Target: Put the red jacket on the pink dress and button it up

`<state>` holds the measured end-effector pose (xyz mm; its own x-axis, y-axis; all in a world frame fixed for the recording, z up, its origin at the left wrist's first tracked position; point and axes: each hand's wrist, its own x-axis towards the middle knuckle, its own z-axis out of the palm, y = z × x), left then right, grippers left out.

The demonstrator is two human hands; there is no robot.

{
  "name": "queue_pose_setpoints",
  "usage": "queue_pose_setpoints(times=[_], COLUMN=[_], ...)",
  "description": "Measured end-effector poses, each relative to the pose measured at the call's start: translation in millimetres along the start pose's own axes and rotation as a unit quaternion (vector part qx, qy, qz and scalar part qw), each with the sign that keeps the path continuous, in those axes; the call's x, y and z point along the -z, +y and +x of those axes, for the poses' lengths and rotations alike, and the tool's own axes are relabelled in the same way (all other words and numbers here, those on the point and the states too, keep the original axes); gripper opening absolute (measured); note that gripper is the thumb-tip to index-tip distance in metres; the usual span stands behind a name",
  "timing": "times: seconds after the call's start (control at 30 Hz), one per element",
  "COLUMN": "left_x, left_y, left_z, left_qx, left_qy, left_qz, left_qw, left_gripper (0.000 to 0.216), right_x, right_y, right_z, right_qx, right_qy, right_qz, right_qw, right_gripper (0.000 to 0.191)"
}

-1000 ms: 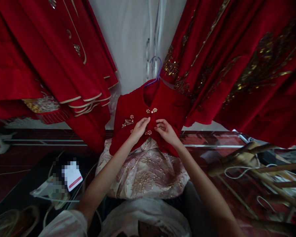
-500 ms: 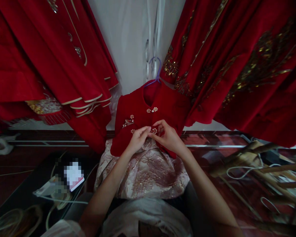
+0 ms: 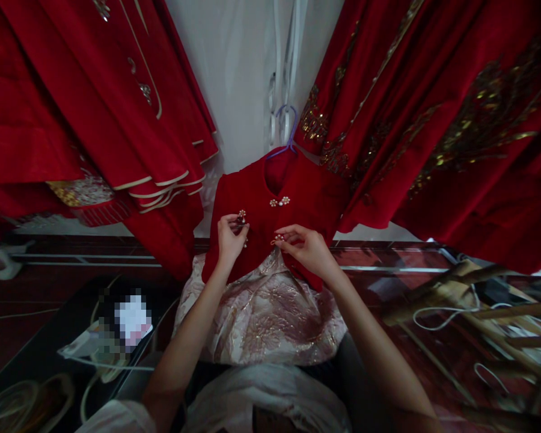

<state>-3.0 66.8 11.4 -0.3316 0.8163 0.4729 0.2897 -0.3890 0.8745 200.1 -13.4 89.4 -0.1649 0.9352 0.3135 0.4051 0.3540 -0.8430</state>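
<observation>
A red sleeveless top (image 3: 256,192) hangs by its neck on a purple hanger (image 3: 290,144). A pearl-and-flower clasp (image 3: 279,202) sits below its V neck. At the front edge, my right hand (image 3: 309,248) pinches a beaded flower button (image 3: 278,239), which has a small loop at its side. My left hand (image 3: 231,240) lies over the left chest, thumb and fingertips together beside a beaded brooch (image 3: 242,214) that it partly covers. What these fingers hold, if anything, is too small to make out. Pale pink brocade cloth (image 3: 270,319) lies under the top, over my lap.
Red garments with beading (image 3: 162,138) hang at the left, and sequinned red garments (image 3: 455,132) at the right. A dark surface (image 3: 36,349) at lower left carries cables and a blurred white item (image 3: 134,319). Wooden bars (image 3: 500,313) and white cords stand at the right.
My left hand has left the centre, where it met the right, and moved left and slightly up to the brooch. My right hand stays near the flower button, its fingers now on it.
</observation>
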Motion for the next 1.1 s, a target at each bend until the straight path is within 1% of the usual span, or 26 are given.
queue_pose_setpoints(times=[0.07, 0.17, 0.33, 0.43, 0.5, 0.6, 0.7, 0.9, 1.1], left_x=[-0.7, -3.7, -5.5, -2.2, 0.3, 2.9, 3.6, 2.5, 4.3], left_y=[-16.0, -22.8, -12.4, -7.2, -4.2, -0.2, 2.0, 1.4, -0.1], left_z=[8.3, 13.3, 12.5, 13.3, 14.5, 15.6, 15.5, 16.3, 16.9], left_qx=[0.009, 0.015, -0.002, -0.009, -0.008, 0.012, 0.042, 0.074, 0.037], left_qy=[-0.003, -0.034, -0.044, -0.044, -0.054, -0.073, -0.073, -0.063, -0.074], left_qz=[-0.001, -0.026, -0.037, -0.043, -0.049, -0.066, -0.097, -0.126, -0.109], left_qw=[1.0, 0.999, 0.998, 0.998, 0.997, 0.995, 0.992, 0.987, 0.991], left_gripper=[0.034, 0.03, 0.024, 0.023, 0.02, 0.022, 0.027, 0.03, 0.026], right_x=[-1.0, -5.9, -20.3, -29.9, -36.9, -48.7, -60.9, -77.0, -79.9], right_y=[2.4, 8.5, 15.8, 16.8, 18.1, 23.4, 30.0, 29.4, 25.8], right_z=[1.2, 6.8, 28.6, 44.8, 54.3, 65.5, 74.4, 86.6, 85.7], right_qx=[-0.001, 0.002, 0.011, 0.033, 0.044, 0.048, 0.045, 0.05, 0.067], right_qy=[-0.017, -0.029, -0.024, -0.029, -0.028, -0.02, 0.002, 0.055, 0.062], right_qz=[0.015, 0.055, 0.092, 0.081, 0.07, 0.067, 0.071, 0.048, 0.023], right_qw=[1.0, 0.998, 0.995, 0.996, 0.996, 0.996, 0.996, 0.996, 0.996], right_gripper=[0.021, 0.021, 0.023, 0.021, 0.02, 0.018, 0.015, 0.013, 0.013])
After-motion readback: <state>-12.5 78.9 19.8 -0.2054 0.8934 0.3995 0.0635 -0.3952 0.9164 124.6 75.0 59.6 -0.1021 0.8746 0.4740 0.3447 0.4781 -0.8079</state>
